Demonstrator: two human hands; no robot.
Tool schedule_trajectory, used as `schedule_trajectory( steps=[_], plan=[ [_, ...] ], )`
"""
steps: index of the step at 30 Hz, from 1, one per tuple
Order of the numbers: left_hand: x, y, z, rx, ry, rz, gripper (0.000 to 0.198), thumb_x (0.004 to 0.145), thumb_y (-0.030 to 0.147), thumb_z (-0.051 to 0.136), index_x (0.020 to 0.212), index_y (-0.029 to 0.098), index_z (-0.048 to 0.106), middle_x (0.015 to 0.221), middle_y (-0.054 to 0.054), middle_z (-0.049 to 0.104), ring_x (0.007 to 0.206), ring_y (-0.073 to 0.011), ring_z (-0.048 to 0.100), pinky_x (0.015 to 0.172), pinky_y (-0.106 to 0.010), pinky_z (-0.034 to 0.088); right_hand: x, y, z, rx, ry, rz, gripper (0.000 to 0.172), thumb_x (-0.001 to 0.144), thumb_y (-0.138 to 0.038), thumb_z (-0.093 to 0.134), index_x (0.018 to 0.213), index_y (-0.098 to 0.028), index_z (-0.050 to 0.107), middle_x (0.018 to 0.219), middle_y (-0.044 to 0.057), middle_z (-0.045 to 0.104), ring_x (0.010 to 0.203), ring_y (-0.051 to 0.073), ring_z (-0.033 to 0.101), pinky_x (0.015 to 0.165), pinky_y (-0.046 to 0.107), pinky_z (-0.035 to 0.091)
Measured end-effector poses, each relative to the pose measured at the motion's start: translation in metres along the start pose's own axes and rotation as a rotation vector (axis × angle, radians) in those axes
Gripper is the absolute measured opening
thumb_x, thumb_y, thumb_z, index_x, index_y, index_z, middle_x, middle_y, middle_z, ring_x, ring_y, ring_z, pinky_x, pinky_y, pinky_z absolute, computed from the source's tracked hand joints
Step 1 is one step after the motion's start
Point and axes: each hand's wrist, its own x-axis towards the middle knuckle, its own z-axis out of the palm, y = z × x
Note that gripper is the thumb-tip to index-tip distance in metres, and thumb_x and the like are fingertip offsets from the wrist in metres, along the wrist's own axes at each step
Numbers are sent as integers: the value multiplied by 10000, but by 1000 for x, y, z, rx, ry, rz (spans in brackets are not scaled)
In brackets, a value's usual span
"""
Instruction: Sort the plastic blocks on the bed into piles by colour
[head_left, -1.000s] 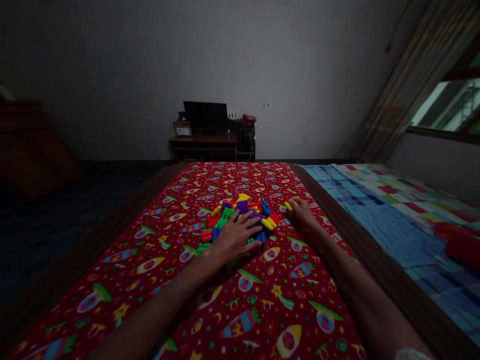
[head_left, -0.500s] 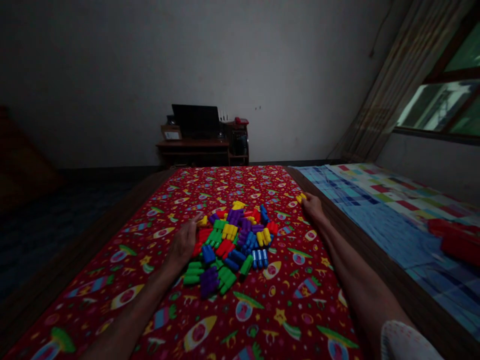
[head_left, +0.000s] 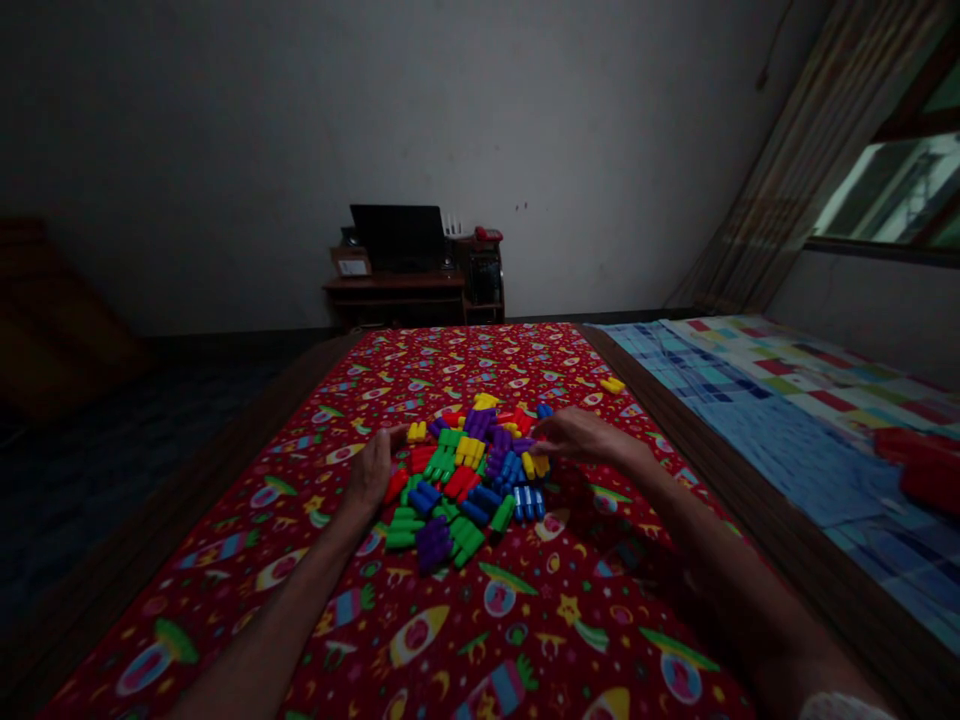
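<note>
Red patterned cloth [head_left: 420, 680], pile of colourful blocks [head_left: 466, 484] mid-cloth, left hand [head_left: 370, 472] at its left edge, right hand [head_left: 581, 436] at its right, both grips unclear, yellow block [head_left: 613, 385] far right, black monitor [head_left: 399, 238] beyond.

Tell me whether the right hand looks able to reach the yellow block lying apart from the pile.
Likely yes: only patterned red cloth shows between the right hand and the yellow block.
</note>
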Motion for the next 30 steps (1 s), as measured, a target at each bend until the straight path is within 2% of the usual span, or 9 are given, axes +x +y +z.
schedule_trajectory(
  steps=[3,6,9,12,15,21,26,28,30],
  plan=[
    [-1,0,0,33,-22,42,653,889,607,239,1078,135,650,1139,-153,695,1068,-270,655,995,-435,480,-1,-29,7,-176,-33,-2,292,765,-271,688,1052,-227,719,861,65,722,740,177,631,571,220,350],
    [-2,2,-1,69,-24,70,691,886,625,211,1074,124,649,1144,-166,686,1065,-277,652,978,-445,490,1,-22,3,-162,4,29,288,761,-178,653,1035,-220,730,858,59,717,745,163,626,576,212,345],
    [-2,7,-3,126,-47,103,661,891,604,205,1050,146,654,1133,-149,692,1073,-276,646,985,-449,484,5,13,-15,7,112,98,321,779,-218,637,1090,-192,715,746,19,691,645,132,591,573,205,361],
    [-4,12,-4,160,-59,108,617,902,552,211,1059,144,647,1138,-148,689,1082,-276,641,985,-449,482,5,59,-27,54,392,319,440,776,-244,632,1203,-139,653,759,24,691,645,139,590,612,221,407],
    [-6,15,-4,153,-61,88,608,909,508,199,1074,120,638,1174,-167,669,1091,-276,636,974,-446,489,-1,100,-21,-17,626,544,445,762,-244,622,1183,-104,652,887,91,713,760,188,630,699,268,456],
    [-6,17,-4,178,-55,109,551,904,475,212,1008,160,652,1155,-132,683,1100,-260,631,993,-429,478,-14,138,2,-39,690,703,459,776,-209,564,1215,-85,615,1007,154,714,904,247,656,816,332,483],
    [-4,18,-4,214,-40,150,547,887,466,217,954,154,661,1110,-130,696,1105,-258,625,1015,-430,459,2,103,-7,-45,774,518,376,835,-224,489,1146,-103,662,1042,162,711,933,251,654,856,355,470],
    [-3,16,-4,211,-40,149,543,884,457,220,958,149,660,1094,-137,698,1097,-261,629,1011,-439,461,13,70,-5,44,683,311,321,862,-240,474,1072,-149,699,976,116,731,854,217,662,786,311,477],
    [-3,15,-3,188,-43,134,543,881,464,227,968,146,659,1099,-143,695,1086,-266,635,997,-450,471,24,34,5,107,482,101,290,892,-278,468,987,-182,725,908,78,739,761,183,656,698,264,461]
  ],
)
